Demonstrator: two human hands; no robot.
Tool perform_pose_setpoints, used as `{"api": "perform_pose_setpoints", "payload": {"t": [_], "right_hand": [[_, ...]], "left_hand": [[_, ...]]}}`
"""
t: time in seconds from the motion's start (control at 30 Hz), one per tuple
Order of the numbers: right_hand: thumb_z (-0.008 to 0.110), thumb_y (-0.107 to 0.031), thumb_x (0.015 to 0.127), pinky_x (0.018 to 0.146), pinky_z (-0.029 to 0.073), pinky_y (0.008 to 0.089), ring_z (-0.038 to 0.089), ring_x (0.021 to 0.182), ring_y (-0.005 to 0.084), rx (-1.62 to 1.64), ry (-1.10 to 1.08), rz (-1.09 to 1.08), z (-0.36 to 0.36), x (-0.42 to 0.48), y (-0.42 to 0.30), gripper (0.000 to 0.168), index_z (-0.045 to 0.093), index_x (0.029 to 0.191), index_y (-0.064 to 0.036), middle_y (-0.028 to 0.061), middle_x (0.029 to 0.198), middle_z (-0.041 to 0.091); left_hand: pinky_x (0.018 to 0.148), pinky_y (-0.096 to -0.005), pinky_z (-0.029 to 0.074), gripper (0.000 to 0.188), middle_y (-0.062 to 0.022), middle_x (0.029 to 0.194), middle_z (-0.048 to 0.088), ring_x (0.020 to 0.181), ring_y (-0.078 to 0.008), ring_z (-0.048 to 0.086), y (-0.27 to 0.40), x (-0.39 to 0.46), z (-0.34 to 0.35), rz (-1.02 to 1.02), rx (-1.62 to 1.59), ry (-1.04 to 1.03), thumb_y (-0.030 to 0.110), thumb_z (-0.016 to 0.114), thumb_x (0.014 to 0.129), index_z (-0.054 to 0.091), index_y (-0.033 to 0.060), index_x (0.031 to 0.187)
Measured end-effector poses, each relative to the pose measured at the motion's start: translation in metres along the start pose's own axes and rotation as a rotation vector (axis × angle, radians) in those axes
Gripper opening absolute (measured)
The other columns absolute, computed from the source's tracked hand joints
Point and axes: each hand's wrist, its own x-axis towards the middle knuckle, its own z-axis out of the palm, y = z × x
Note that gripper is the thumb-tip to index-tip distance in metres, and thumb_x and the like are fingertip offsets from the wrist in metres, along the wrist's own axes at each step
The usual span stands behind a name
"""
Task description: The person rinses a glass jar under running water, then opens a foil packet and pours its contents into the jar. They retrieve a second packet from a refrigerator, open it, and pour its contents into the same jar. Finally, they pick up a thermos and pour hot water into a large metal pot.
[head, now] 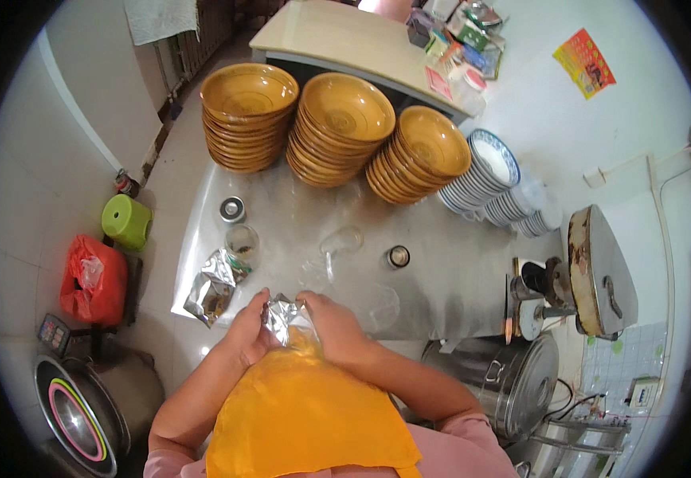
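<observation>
My left hand [254, 331] and my right hand [334, 325] grip the two sides of a silver foil pouch [288, 319], held close to the orange apron at the table's near edge. A second foil pouch [211, 290] lies at the left edge of the metal table [297, 278]. Just behind it is a clear round container [242, 241] with some dark bits inside, and past that a silver-and-black lid or cup [232, 209]. A clear glass vessel [342, 240] lies near the table's middle. To its right stands a small dark-rimmed jar [398, 257].
Several stacks of brown bowls [341, 113] and blue-rimmed white bowls [493, 158] line the table's far side. A metal machine [599, 275] stands at the right, above a large steel pot [494, 382]. On the left are a green stool [127, 221] and a red bag [91, 281].
</observation>
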Motion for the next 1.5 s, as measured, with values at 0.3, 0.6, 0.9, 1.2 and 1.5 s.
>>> {"api": "perform_pose_setpoints", "payload": {"t": [0.3,0.6,0.9,1.2,1.5], "right_hand": [[0.076,-0.019,0.069,0.09,0.044,0.0361,0.055,0.106,0.0346,0.21,0.01,-0.1,-0.026,-0.018,0.023,0.06,0.05,0.122,-0.007,0.0171,0.116,0.056],[0.069,0.0,0.07,0.09,0.048,0.0381,0.054,0.112,0.0323,0.2,0.309,-0.392,-0.048,-0.027,0.049,0.037,0.063,0.106,-0.006,0.0152,0.127,0.052],[0.071,-0.008,0.08,0.084,0.049,0.0322,0.059,0.102,0.0219,0.502,0.538,-0.229,-0.088,0.024,0.122,0.017,0.069,0.096,-0.006,0.0094,0.117,0.06],[0.068,-0.021,0.085,0.076,0.05,0.033,0.059,0.102,0.0238,0.251,0.422,-0.116,-0.081,0.078,0.168,0.021,0.07,0.099,-0.005,0.009,0.112,0.062],[0.066,-0.023,0.086,0.078,0.051,0.0322,0.062,0.098,0.0259,0.278,0.352,-0.124,-0.084,0.087,0.171,0.025,0.069,0.101,-0.003,0.0123,0.107,0.065]], "left_hand": [[0.088,-0.0518,0.049,0.048,-0.0147,0.104,0.062,0.096,-0.0332,0.062,-0.023,0.01,0.025,0.072,-0.147,0.02,0.048,0.039,0.097,0.053,0.0045,0.112],[0.079,-0.0391,0.053,0.045,-0.0071,0.096,0.061,0.085,-0.024,0.061,-0.032,0.03,0.022,0.177,-0.199,0.057,0.047,0.038,0.098,0.056,0.0081,0.112],[0.081,-0.0425,0.053,0.051,-0.0111,0.094,0.063,0.08,-0.029,0.062,-0.027,0.025,0.013,0.196,-0.327,0.101,0.047,0.038,0.097,0.057,0.0024,0.111],[0.078,-0.0422,0.053,0.049,-0.0125,0.101,0.065,0.085,-0.0279,0.063,-0.028,0.024,-0.018,0.27,-0.412,-0.069,0.044,0.039,0.097,0.058,0.0029,0.113],[0.069,-0.037,0.053,0.049,-0.0089,0.095,0.065,0.076,-0.0225,0.061,-0.031,0.028,-0.027,0.206,-0.518,-0.106,0.046,0.038,0.097,0.058,0.0048,0.113]]}}
